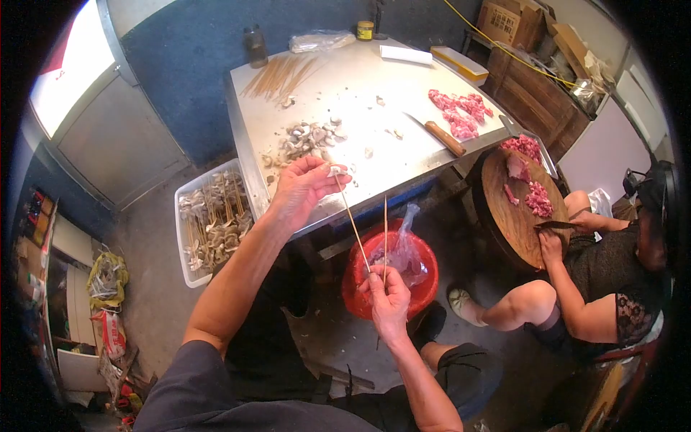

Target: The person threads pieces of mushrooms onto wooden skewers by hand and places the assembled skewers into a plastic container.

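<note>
Between its fingertips my left hand [306, 186] pinches a pale mushroom piece [334, 171], which sits at the top end of a thin wooden skewer [353, 222]. Lower down, my right hand [387, 299] is closed around the bottom of that skewer and a second bare skewer [385, 223]. Loose mushroom pieces [306, 140] lie in a pile on the metal table [367, 86], just beyond my left hand. More skewers [281, 75] are spread at the table's far left. A white tray [186, 266] at the lower left holds several filled mushroom skewers.
A red basin [425, 291] with a plastic bag stands under my right hand. A knife [445, 139] and raw meat [461, 111] lie on the table's right. At the right, a seated co-worker [604, 273] cuts meat on a round wooden board [504, 209].
</note>
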Demonstrator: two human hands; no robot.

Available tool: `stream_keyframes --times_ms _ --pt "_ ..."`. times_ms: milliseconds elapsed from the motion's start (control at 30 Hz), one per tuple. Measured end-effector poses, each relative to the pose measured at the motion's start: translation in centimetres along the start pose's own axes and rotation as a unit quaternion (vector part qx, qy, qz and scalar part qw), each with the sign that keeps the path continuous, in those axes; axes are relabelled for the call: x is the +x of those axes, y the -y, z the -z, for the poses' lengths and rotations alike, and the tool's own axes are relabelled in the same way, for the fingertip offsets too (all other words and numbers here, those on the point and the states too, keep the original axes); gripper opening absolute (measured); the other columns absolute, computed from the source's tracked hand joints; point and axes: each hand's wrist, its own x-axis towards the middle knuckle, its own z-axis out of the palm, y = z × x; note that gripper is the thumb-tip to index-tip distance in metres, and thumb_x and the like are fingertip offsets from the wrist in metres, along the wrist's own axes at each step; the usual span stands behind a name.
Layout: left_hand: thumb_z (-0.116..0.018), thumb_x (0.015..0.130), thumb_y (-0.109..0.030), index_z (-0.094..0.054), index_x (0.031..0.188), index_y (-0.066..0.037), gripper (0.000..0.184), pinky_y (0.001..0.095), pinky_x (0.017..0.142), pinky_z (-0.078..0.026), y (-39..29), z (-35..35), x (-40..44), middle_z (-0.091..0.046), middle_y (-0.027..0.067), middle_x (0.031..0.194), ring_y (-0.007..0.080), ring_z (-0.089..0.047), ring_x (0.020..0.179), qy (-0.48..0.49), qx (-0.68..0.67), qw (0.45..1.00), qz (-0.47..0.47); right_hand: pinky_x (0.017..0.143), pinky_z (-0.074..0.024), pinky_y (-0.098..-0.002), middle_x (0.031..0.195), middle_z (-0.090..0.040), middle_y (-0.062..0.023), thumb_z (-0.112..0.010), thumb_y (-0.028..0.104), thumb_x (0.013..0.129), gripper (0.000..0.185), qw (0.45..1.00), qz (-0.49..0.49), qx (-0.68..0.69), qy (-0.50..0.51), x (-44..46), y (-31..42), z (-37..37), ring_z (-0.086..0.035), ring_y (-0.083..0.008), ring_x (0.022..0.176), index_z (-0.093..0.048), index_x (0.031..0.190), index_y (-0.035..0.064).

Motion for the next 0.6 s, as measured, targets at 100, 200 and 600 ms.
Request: stream_keyframes --times_ms 100,200,600 --pt "-0.057 0.093 -0.005 -0.054 0.095 -0.004 0.004 0.0434 0.087 -0.056 0.3 -0.1 0.0 -0.066 0.0234 0.102 0.0334 -0.067 0.098 -0.021 -0.039 0.999 0.000 0.051 -0.0394 -0.0195 0.072 -0.060 0.0010 -0.054 0.014 0.098 0.014 1.000 0.007 -0.008 -0.005 0.1 -0.5 0.1 -0.050 -0.0033 0.060 -0.060 0.105 0.0035" --pt "-0.057 0.093 -0.004 -0.054 0.096 -0.005 0.004 0.0439 0.088 -0.055 0.3 -0.2 -0.1 -0.066 0.0240 0.104 0.0340 -0.067 0.098 -0.030 -0.063 0.998 -0.007 0.053 -0.0406 -0.0203 0.072 -0.061 0.0005 -0.055 0.014 0.098 0.014 0.999 0.022 -0.040 -0.012 0.1 -0.4 0.2 -0.051 -0.0043 0.061 -0.060 0.105 0.0032" --pt "-0.062 0.088 -0.002 -0.058 0.088 -0.003 0.005 0.0389 0.083 -0.057 1.7 -0.9 -1.2 -0.067 0.0204 0.104 0.0275 -0.068 0.095 0.069 0.121 0.990 -0.027 0.051 -0.0333 -0.0169 0.074 -0.060 0.0013 -0.055 0.012 0.098 0.014 0.997 0.047 -0.054 -0.033 0.4 -0.9 0.6 -0.044 -0.0009 0.057 -0.060 0.106 0.0024"
